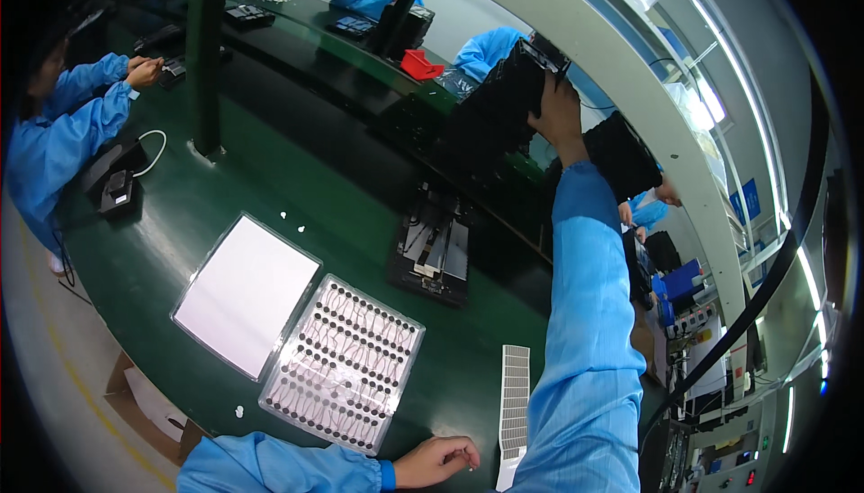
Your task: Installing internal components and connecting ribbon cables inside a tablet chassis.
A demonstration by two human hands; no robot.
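Right hand: fingers part-bent at black stack, far side; firm hold unclear. Left hand: loosely curled, tabletop edge, hold unclear. Parts sheet flat beside, likely for reach.

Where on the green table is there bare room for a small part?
The green table is bare between the tray of round black parts and the gridded strip, beyond the left hand; also between the white sheet and the small black device. Crowded: around the right hand, by the black stack.
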